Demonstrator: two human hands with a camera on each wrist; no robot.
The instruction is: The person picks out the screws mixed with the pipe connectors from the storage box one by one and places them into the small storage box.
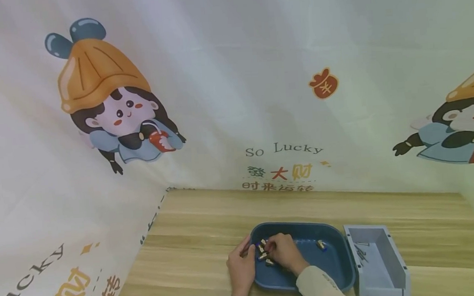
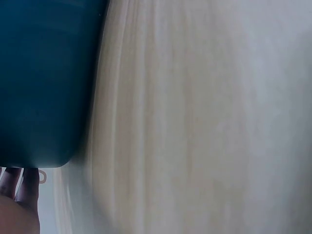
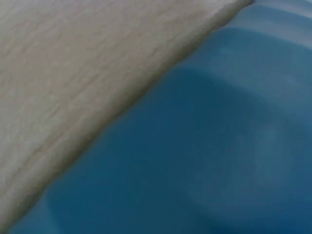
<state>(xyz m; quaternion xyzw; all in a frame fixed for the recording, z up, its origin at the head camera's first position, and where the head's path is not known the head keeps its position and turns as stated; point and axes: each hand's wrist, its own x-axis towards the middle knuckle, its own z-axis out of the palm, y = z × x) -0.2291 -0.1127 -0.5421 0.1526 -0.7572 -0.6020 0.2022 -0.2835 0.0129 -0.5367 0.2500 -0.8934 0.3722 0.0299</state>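
In the head view, a blue plastic tray point(image 1: 320, 270) stands on the table. My left hand point(image 1: 241, 271) holds its left rim, thumb at the edge and fingers outside. The left wrist view shows those fingers point(image 2: 30, 187) against the tray's outer wall point(image 2: 44, 97). Inside the tray, my right hand point(image 1: 287, 253) has its fingers curled down among small brass fittings with blue ends and appears to pinch one; its fingertips partly hide the piece. One fitting point(image 1: 269, 262) lies just below them, and another fitting point(image 1: 321, 245) lies apart toward the right. Only sleeve and tray fill the blurred right wrist view.
A grey open-fronted bin point(image 1: 378, 259) stands right beside the tray, with several thin metal pieces point(image 1: 362, 253), perhaps screws, inside. The wood-grain tabletop point(image 1: 179, 262) ends at a printed cloth point(image 1: 210, 122) hanging behind and at the sides.
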